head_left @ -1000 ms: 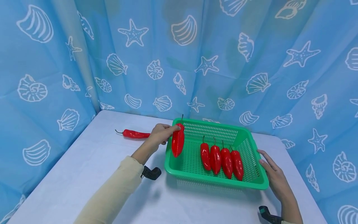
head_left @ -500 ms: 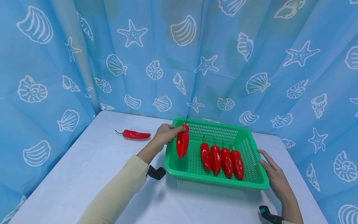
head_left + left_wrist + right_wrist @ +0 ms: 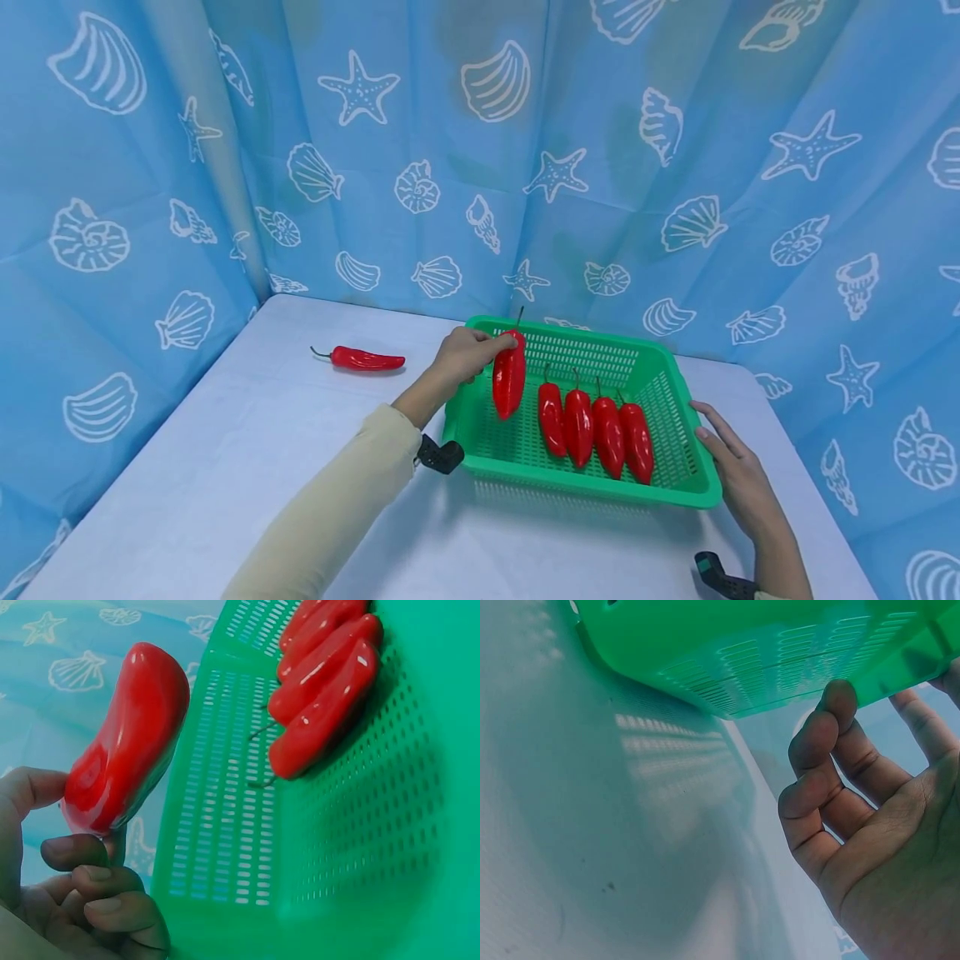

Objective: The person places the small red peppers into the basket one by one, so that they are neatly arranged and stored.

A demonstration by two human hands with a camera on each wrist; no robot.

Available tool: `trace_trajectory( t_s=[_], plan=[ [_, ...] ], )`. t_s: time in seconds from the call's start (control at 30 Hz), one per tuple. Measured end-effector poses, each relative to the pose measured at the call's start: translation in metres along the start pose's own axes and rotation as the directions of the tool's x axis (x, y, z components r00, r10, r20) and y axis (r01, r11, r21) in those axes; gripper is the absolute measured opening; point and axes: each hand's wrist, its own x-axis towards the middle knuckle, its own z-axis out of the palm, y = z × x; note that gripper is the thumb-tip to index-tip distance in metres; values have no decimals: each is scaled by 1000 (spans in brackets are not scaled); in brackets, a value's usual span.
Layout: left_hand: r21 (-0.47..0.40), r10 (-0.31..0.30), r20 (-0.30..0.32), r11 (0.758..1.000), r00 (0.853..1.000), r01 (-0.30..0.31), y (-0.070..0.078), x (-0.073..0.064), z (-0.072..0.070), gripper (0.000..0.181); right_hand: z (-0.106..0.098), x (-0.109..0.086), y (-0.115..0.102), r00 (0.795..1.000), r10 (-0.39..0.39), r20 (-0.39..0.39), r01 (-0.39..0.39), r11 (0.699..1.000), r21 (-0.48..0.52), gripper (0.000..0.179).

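Note:
My left hand (image 3: 468, 354) pinches a red chili pepper (image 3: 509, 379) near its stem end, between thumb and fingers. The pepper hangs tip down over the left part of a green plastic basket (image 3: 570, 487), apart from the peppers inside. In the left wrist view the held pepper (image 3: 131, 739) stands beside the basket wall (image 3: 225, 787). Several red chili peppers (image 3: 578, 429) lie side by side in the basket's right half, stems toward the back. My right hand (image 3: 738, 475) holds the basket's right rim; in the right wrist view some fingers (image 3: 817, 742) curl beside the basket's side.
One more red chili pepper (image 3: 367, 359) lies on the white-covered table (image 3: 225, 450), left of the basket. A blue curtain (image 3: 480, 167) with shell and starfish prints stands behind and at both sides. Black devices (image 3: 441, 455) are worn at both wrists.
My left hand has moved right with its chili pepper, from the basket's left rim to farther over the inside. The pepper on the table is now fully uncovered. My right hand stays put.

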Motion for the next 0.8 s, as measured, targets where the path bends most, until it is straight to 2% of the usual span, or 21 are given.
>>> trace_trajectory(
  t_s=[0.17,0.43,0.63,0.8],
  plan=[
    [-6,24,30,1000,999,-24,3,6,12,43,0,-1,2,1000,17,1,-17,1000,6,71],
    [-26,14,72,1000,997,-12,6,14,28,52,-1,-3,1,1000,-19,-2,19,1000,-3,65],
    [-30,-53,55,998,997,55,8,19,37,53,-2,-1,0,1000,-22,11,22,1000,-8,67],
    [20,-91,66,996,994,90,5,24,43,50,-1,1,0,1000,-16,11,17,1000,-8,69]
  ],
)
